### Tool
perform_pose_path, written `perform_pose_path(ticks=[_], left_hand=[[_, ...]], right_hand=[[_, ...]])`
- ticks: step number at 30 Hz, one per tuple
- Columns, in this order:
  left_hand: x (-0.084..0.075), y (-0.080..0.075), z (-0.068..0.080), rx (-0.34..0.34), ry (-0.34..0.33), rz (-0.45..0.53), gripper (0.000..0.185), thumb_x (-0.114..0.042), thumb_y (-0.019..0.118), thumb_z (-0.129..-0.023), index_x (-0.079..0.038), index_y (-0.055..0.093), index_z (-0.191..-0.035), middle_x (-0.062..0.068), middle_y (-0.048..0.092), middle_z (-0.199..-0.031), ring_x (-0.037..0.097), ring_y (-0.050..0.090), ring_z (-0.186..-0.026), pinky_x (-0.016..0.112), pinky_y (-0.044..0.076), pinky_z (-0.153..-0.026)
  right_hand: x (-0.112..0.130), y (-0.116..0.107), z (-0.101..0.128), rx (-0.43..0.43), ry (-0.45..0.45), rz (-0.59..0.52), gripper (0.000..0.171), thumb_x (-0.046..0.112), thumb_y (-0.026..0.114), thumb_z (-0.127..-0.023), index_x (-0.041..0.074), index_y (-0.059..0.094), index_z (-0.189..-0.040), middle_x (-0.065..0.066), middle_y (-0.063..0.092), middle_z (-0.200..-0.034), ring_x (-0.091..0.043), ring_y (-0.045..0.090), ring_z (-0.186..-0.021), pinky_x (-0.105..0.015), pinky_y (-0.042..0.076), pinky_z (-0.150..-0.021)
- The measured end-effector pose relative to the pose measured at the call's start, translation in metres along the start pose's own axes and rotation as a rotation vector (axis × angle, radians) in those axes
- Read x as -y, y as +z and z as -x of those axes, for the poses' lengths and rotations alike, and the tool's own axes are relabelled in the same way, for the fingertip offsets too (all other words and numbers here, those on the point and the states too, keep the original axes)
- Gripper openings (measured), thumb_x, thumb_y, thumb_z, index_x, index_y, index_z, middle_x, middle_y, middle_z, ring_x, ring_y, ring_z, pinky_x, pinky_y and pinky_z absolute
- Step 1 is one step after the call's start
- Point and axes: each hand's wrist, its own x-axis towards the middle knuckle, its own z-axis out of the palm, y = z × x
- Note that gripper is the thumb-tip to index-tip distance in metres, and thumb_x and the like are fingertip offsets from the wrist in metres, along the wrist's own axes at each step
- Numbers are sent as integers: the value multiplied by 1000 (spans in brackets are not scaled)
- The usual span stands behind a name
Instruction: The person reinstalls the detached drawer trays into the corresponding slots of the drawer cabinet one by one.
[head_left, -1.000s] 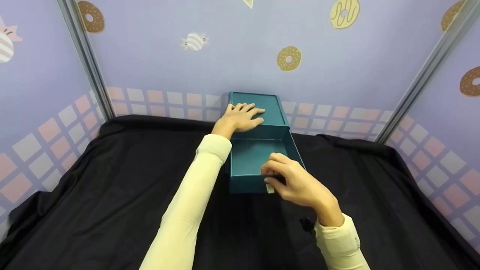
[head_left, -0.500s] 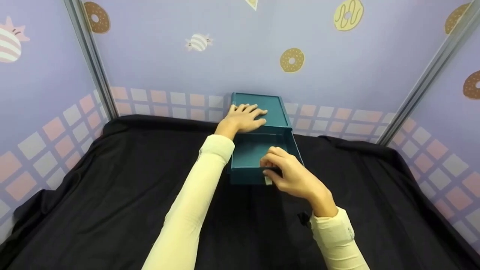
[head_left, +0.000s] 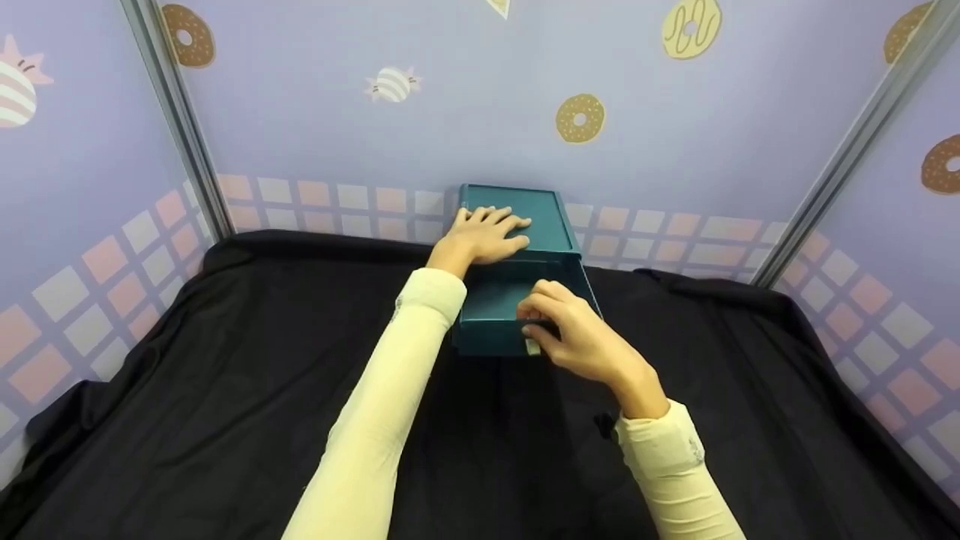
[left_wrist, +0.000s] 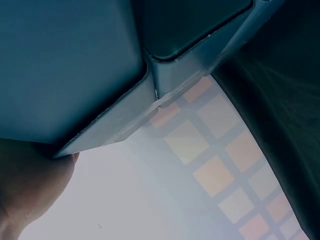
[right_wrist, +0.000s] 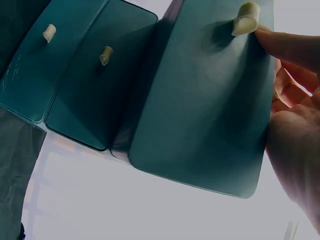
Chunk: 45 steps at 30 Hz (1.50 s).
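A teal drawer box [head_left: 541, 212] stands against the back wall. My left hand [head_left: 504, 229] rests flat on its top, fingers straight. The top drawer [head_left: 486, 301] stands partly out of the box. My right hand [head_left: 531, 324] grips the drawer's front edge, fingers curled over it and thumb beside the pale pull tab [head_left: 532, 346]. In the right wrist view the drawer front [right_wrist: 200, 115] fills the middle, its pull tab [right_wrist: 246, 18] next to my fingers [right_wrist: 292, 47]. The left wrist view shows the box's underside [left_wrist: 65, 65] and my palm [left_wrist: 27, 192].
A black cloth [head_left: 225, 375] covers the table. Purple walls with doughnut prints close in on three sides, the box tight against the back one. Two lower drawer fronts with their own tabs [right_wrist: 105, 55] sit pushed in.
The open drawer has slid back toward the wall into the box, and my right hand has moved with it. My left hand has stayed on the box top.
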Motion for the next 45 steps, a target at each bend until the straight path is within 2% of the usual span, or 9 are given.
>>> perform_pose_path(ticks=[6,12,21,29,35,40,45], left_hand=[[0,2,-5,42,-30,-20,61,-60,30,-112,-40,25,-169,-3,10,-180,27,5,-166,55,-3,-132],[1,0,-5,33,-11,-15,61,-58,31,-112,-38,27,-169,-1,12,-179,29,8,-165,58,-2,-131],[6,2,-16,48,-29,-44,60,-61,31,-111,-43,24,-169,-4,9,-179,27,6,-166,58,0,-131],[1,-2,-3,35,-3,-14,61,-58,31,-112,-38,27,-169,0,11,-179,29,7,-166,57,0,-131],[3,1,-10,49,-24,-26,61,-60,29,-111,-41,24,-169,-3,8,-180,27,5,-166,58,-2,-131],[2,1,-7,34,-12,-27,61,-59,30,-111,-40,26,-169,-2,11,-179,28,7,-165,58,0,-131],[1,-1,-3,24,-7,-16,61,-58,31,-111,-39,29,-169,-1,13,-179,28,9,-165,58,1,-131]], right_hand=[[-4,4,-2,-30,-11,34,12,-1,73,-97,6,71,-107,-7,60,-101,-22,59,-99,-37,53,-89],[-10,6,-6,-71,-13,19,12,-3,74,-96,4,72,-106,-8,61,-101,-24,60,-98,-37,54,-89],[-19,10,-15,-104,5,30,14,-3,74,-96,7,72,-106,-8,63,-103,-25,60,-97,-38,53,-90],[-29,19,-22,-161,-16,100,14,-3,72,-98,6,74,-108,-11,63,-105,-30,57,-97,-47,51,-88],[-32,19,-24,-176,-32,124,11,-1,70,-99,6,76,-106,-11,62,-102,-31,55,-94,-46,51,-85],[-26,19,-25,-203,17,218,10,3,70,-100,8,78,-103,-9,62,-98,-30,55,-91,-46,49,-85],[-19,24,-29,-266,87,343,6,7,75,-96,10,80,-97,-6,63,-96,-28,55,-89,-46,45,-76]])
